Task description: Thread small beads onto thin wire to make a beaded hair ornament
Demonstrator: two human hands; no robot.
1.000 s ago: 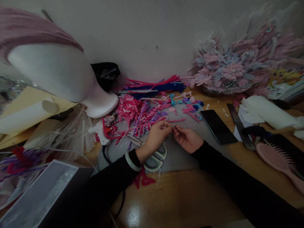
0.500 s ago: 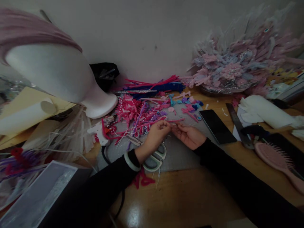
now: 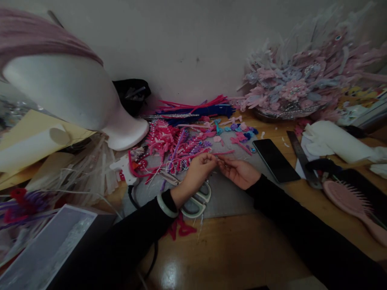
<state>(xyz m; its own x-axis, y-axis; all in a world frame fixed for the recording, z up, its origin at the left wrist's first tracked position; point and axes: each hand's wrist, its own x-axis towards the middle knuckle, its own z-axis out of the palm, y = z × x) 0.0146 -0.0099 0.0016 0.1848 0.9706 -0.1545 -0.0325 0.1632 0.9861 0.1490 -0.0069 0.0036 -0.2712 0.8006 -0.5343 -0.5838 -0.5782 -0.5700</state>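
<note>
My left hand (image 3: 201, 171), with a pale bangle (image 3: 167, 205) at its wrist, is closed in a pinch over the grey mat (image 3: 232, 201). Fingertip to fingertip with it, my right hand (image 3: 240, 172) also pinches. Something thin and pale shows between them, too small to name. Under my left wrist lie scissors (image 3: 198, 203) with pale handles, their blades pointing left. A heap of pink pipe-cleaner pieces (image 3: 163, 139) spreads just beyond my hands. White thread or wire loops (image 3: 173, 165) lie left of my left hand.
A white glue gun (image 3: 124, 169) lies left of the mat. Behind it stands a white mannequin head (image 3: 66, 92). A phone (image 3: 275, 160), a metal ruler (image 3: 304, 159) and a pink hairbrush (image 3: 347, 197) lie on the right. A pastel flower arrangement (image 3: 293, 88) stands at the back right.
The fingers of my right hand have drawn slightly closer to my left fingertips. The whole view has shifted a little; the things on the table stay in place.
</note>
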